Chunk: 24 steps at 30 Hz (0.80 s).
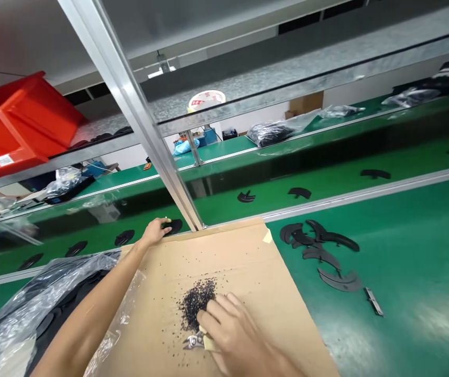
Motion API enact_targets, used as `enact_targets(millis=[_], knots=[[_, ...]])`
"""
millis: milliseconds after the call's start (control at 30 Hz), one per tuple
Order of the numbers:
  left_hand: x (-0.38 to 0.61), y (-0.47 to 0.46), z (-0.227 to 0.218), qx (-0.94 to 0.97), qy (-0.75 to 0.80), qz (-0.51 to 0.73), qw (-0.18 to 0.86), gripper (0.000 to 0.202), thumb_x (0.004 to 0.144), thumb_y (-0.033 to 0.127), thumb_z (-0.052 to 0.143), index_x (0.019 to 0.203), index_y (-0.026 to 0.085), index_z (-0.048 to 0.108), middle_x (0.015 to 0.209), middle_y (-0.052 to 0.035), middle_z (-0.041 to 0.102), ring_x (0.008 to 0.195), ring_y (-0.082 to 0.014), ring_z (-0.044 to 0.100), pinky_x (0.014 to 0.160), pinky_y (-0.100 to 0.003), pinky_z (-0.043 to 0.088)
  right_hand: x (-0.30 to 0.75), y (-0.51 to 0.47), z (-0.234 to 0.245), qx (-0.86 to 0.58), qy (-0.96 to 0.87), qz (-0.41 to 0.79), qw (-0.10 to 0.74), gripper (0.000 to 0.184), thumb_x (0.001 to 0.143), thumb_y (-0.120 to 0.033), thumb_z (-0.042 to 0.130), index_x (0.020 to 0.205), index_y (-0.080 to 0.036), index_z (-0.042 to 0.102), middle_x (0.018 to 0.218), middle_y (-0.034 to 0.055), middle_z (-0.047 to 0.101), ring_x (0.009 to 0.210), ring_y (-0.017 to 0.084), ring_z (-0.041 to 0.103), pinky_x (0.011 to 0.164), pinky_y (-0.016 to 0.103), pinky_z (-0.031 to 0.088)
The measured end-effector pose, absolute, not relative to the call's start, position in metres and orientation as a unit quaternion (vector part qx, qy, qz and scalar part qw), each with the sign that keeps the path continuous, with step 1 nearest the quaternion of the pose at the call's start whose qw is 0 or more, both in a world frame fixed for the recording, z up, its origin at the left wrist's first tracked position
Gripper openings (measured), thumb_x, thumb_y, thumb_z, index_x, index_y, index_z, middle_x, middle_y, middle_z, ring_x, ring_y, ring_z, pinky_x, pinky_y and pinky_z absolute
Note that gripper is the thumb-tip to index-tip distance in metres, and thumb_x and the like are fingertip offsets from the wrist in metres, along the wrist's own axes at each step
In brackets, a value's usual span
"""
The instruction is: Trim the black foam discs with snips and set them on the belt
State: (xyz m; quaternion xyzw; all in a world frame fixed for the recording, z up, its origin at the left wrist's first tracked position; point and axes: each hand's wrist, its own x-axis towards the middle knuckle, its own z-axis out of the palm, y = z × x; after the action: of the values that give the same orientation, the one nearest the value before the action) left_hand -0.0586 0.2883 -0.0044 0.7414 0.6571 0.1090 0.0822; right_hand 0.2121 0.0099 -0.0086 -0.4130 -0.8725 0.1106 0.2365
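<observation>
My left hand (155,231) reaches out to the green conveyor belt, its thumb and fingers on the edge of a rounded black plastic part (176,226). In my right hand (230,327) is a pair of side cutters (195,341), jaws pointing left, low over the cardboard sheet (243,256). Beside those jaws lies a heap of small black plastic bits (198,301), with more bits scattered around it. Several curved black plastic parts (321,255) lie on the green bench to the right.
A metal post (130,99) rises just beyond the cardboard, carrying a shelf with a red bin (23,125) and a tape roll (207,99). More black parts (299,192) are spaced along the belt. A plastic bag of black parts (70,293) sits left; a small blade tool (374,302) lies right.
</observation>
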Motion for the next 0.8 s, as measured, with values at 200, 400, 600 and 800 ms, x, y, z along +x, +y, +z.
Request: enact_targets(millis=[200,400,600,800], knots=[[-0.043,0.29,-0.007,0.729,0.659,0.172,0.069,0.024,0.097,0.035,0.063,0.104,0.012,0.065,0.097,-0.0045,0.068,0.081,-0.0153,0.066,0.075,-0.033,0.058,0.212,0.008,-0.004,-0.415,-0.874,0.105,0.231,0.015,0.085,-0.017,0.064,0.097,-0.021,0.056,0.094,0.0031,0.062,0.09,0.02,0.052,0.087,0.034,0.036],[-0.021,0.248,0.004,0.728,0.569,0.376,-0.069,0.038,0.105,0.034,0.033,0.108,0.01,0.063,0.073,-0.0034,0.056,0.067,-0.0165,0.055,0.069,-0.033,0.049,0.209,0.008,-0.008,-0.399,-0.883,0.095,0.228,0.012,0.085,-0.022,0.065,0.094,-0.021,0.056,0.095,0.0035,0.064,0.091,0.021,0.051,0.082,0.035,0.038],[0.071,0.225,0.0,0.877,0.302,0.369,-0.06,0.028,0.099,0.039,0.055,0.085,0.018,0.068,0.071,-0.0031,0.061,0.068,-0.0146,0.057,0.065,-0.027,0.049,0.205,0.011,-0.018,-0.36,-0.904,0.05,0.224,0.019,0.087,-0.033,0.068,0.094,-0.02,0.055,0.092,0.0033,0.064,0.089,0.021,0.051,0.079,0.035,0.039],[0.183,0.297,-0.009,0.924,0.151,0.35,-0.024,0.023,0.1,0.034,0.056,0.11,0.016,0.064,0.109,-0.0075,0.067,0.09,-0.0161,0.066,0.08,-0.034,0.059,0.205,0.017,-0.03,-0.357,-0.905,-0.016,0.233,0.016,0.096,-0.032,0.061,0.088,-0.021,0.054,0.086,0.0,0.062,0.081,0.018,0.05,0.074,0.033,0.038]])
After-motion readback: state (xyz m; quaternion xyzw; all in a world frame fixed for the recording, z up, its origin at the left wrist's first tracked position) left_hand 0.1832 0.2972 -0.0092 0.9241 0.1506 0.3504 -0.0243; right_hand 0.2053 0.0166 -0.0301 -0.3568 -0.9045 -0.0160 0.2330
